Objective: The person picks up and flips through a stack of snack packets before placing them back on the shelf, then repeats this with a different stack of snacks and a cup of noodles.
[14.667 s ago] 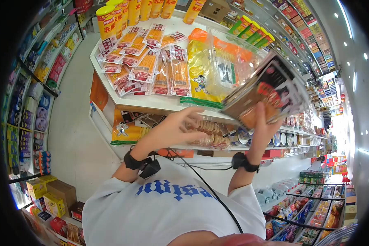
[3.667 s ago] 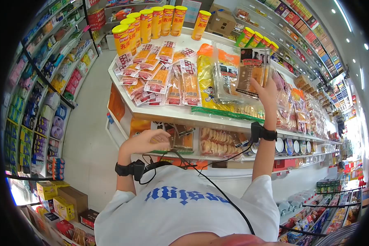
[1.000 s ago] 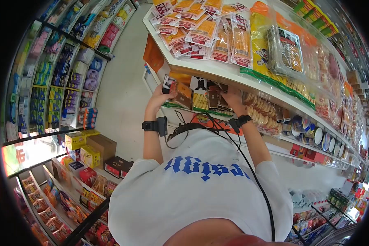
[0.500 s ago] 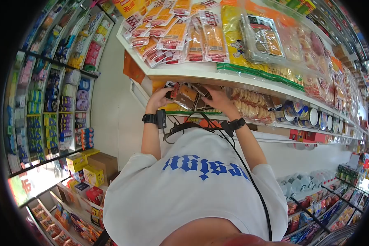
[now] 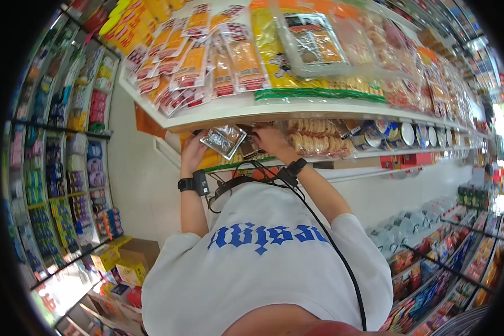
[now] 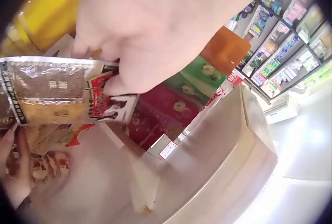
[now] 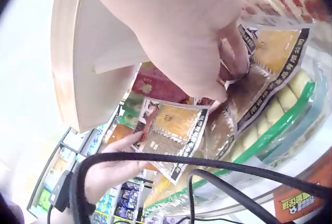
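In the head view my left hand point(image 5: 191, 152) is at the lower shelf, holding a flat snack packet point(image 5: 225, 140) that tilts out in front of it. Its thumb presses the packet's printed end in the left wrist view, where the brown-and-orange contents point(image 6: 52, 92) show through clear film. My right hand point(image 5: 270, 140) is just to the right. The right wrist view shows its thumb and fingers pinching a similar packet point(image 7: 259, 86), which lies over a green-edged bag point(image 7: 275, 125). The shelf above hides part of these packets in the head view.
Orange snack packets point(image 5: 190, 61) are piled on the counter top above my hands. A yellow bag and a clear bag with another dark packet point(image 5: 313, 39) lie beside them. Bagged round crackers point(image 5: 313, 140) and tubs point(image 5: 407, 135) fill the shelf rightward. Black cables point(image 7: 171, 156) cross before my right wrist.
The right hand has left the packet on the counter-top bags and gone down to the lower shelf. My left hand, earlier holding nothing, now grips a packet, which has turned outward since half a second ago.
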`<state>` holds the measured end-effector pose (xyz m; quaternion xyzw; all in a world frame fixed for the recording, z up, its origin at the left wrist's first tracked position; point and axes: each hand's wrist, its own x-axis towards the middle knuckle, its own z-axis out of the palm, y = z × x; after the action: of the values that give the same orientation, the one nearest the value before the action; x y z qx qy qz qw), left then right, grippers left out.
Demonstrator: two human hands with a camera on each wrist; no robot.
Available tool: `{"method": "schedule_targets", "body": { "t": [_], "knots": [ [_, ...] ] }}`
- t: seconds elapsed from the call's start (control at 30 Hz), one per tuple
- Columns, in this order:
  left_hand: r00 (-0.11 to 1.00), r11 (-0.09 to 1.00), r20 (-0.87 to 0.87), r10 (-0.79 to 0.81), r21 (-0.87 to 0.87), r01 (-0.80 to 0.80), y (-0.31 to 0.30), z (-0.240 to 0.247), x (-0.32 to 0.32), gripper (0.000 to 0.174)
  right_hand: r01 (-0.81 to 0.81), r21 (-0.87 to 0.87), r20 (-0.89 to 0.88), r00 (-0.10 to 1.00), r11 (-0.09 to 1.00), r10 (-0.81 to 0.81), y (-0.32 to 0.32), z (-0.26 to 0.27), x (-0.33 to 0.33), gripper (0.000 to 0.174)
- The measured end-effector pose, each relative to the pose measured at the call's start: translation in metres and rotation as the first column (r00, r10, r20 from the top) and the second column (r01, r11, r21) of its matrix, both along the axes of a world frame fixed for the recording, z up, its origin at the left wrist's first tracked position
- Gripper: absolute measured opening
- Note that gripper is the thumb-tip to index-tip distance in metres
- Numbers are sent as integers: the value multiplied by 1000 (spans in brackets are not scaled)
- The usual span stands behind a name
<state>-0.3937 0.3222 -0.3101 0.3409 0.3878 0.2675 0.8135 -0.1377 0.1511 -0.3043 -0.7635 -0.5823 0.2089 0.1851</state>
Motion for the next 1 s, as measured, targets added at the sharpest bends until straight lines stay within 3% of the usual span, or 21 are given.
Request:
{"method": "schedule_targets", "body": {
  "t": [0.1, 0.13, 0.23, 0.27, 0.37, 0.4, 0.5, 0.6, 0.7, 0.73, 0.83, 0.93, 1.0],
  "knots": [
    [994, 991, -53, 99, -82, -104, 6, -18, -8, 23, 77, 28, 6, 997, 997, -78, 4, 0, 5, 23],
    [983, 982, -77, 168, -78, -174, -1, -2, -4, 25, 110, 52, 22, 994, 993, -111, 8, 2, 6, 22],
    [977, 976, -107, 184, -98, -194, -1, 4, -7, 26, 138, 307, -14, 990, 942, -140, 14, 16, 0, 21],
    [982, 978, -108, 157, -118, -169, -2, 6, -5, 29, 111, 332, -31, 994, 937, -107, 15, 21, -6, 23],
    [989, 985, -63, 134, -99, -140, -10, 19, 6, 37, -40, 168, -424, 899, 985, 109, 21, 72, -34, 25],
    [995, 992, 30, 100, -87, -97, -13, 19, 6, 40, -176, 329, -388, 871, 928, 302, 29, 65, -42, 27],
    [997, 993, 43, 62, 97, -66, -24, 22, 16, 43, -404, 102, -517, 759, 909, 395, 26, 60, -56, 28],
    [994, 998, 103, -36, 52, 30, -24, 35, 12, 47, -490, 162, -490, 714, 857, 501, 27, 45, -55, 33],
    [988, 982, -52, -147, 110, 152, -27, 50, 7, 49, -517, 211, -482, 683, 829, 549, 30, 33, -57, 36],
    [990, 980, -33, -137, 140, 140, -29, 43, 7, 45, -522, 235, -483, 669, 820, 564, 32, 26, -58, 37],
    [971, 943, -226, -78, 299, 145, -29, 5, 4, 38, -548, 271, -433, 665, 792, 608, 34, 15, -63, 36],
    [988, 964, -128, 89, 262, -53, -30, -11, 4, 32, -485, 196, -423, 742, 852, 520, 41, 27, -50, 36],
    [974, 972, -180, 135, 213, -95, -24, -12, 0, 31, -222, 80, -315, 920, 972, 236, 49, 7, -27, 40]
  ]
}}
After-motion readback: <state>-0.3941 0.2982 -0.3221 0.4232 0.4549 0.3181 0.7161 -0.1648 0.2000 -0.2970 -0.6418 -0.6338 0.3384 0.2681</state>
